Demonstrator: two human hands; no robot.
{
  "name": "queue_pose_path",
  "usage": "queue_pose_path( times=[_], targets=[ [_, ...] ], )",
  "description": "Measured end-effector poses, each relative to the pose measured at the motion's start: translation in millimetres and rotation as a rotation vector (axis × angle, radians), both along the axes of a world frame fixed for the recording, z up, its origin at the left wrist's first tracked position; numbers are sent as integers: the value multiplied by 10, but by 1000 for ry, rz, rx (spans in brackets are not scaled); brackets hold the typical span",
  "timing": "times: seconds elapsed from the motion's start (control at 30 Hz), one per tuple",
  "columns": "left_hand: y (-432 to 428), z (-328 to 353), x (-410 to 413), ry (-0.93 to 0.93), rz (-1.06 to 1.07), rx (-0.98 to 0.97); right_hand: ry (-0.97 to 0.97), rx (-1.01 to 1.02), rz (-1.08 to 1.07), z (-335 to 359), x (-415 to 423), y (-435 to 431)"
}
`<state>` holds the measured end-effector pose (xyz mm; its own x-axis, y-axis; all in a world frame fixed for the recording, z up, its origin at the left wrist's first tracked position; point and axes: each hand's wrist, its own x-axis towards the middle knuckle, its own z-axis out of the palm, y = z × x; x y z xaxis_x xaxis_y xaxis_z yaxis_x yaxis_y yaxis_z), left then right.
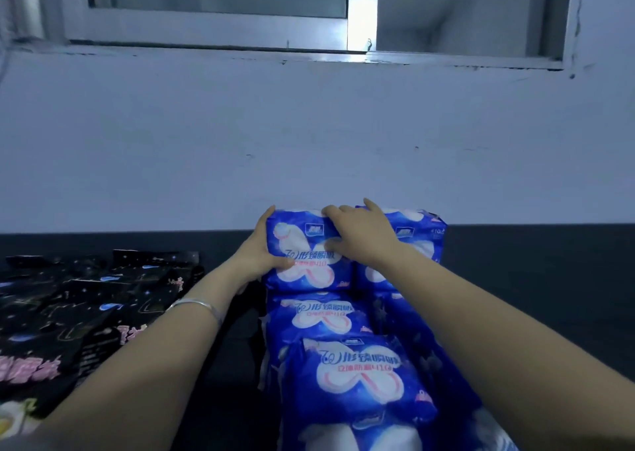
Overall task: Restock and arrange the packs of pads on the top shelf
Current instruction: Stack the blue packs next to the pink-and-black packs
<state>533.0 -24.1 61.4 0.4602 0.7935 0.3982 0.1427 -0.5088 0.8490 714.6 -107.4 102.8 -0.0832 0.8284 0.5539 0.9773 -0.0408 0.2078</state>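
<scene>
Blue packs of pads with a white heart-petal print lie in two rows on the dark top shelf (532,279), running away from me toward the wall. The rearmost blue pack (302,244) of the left row stands against the wall. My left hand (257,254) grips its left side. My right hand (360,234) lies over its top right corner, fingers reaching behind it. A second blue pack (323,313) and a nearer blue pack (357,378) lie in front of it. The right row's back pack (422,241) stands beside it, partly hidden by my right forearm.
Several black packs (86,299) with pink lettering lie in a loose pile on the shelf at the left. A pale wall (309,141) rises directly behind the shelf, with a window frame (360,14) above. Bare dark shelf stretches to the right of the blue packs.
</scene>
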Motion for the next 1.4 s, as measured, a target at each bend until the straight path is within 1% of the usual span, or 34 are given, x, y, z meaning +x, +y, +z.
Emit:
queue_pose_path(
  times=[0.07,0.1,0.17,0.2,0.27,0.33,0.37,0.43,0.47,0.57,0.7,0.77,0.83,0.9,1.03,1.2,1.4],
  targets=[
    [-47,52,0,-30,63,11,14,-33,22,48,14,-47],
    [-79,90,12,-43,127,63,27,-33,40,87,37,-89],
    [-162,174,66,-27,258,255,85,38,56,171,137,-188],
    [-201,211,102,17,306,349,126,92,35,202,214,-234],
    [-284,261,192,211,385,462,198,171,-96,195,386,-312],
    [-331,265,282,413,442,511,312,153,-265,113,538,-360],
    [-340,259,316,462,450,518,412,111,-297,63,601,-364],
    [-335,253,355,474,446,515,570,44,-235,-36,691,-334],
    [-320,256,358,477,450,511,583,35,-174,-71,717,-315],
    [-267,241,328,547,548,521,481,34,-80,-156,720,-278],
    [-326,186,360,610,605,486,460,49,-89,-248,713,-266],
    [-404,191,392,687,662,489,427,30,-102,-222,723,-274],
    [-487,214,398,766,729,520,396,16,-121,-176,707,-288],
    [-646,242,418,764,765,591,369,31,-108,-122,714,-366],
    [-1079,299,473,744,685,742,354,135,-24,-95,710,-684],
    [-1723,319,496,704,531,804,376,119,102,-191,605,-1268],
    [-2512,-53,190,743,466,909,362,118,121,-521,268,-2211]
  ],
)
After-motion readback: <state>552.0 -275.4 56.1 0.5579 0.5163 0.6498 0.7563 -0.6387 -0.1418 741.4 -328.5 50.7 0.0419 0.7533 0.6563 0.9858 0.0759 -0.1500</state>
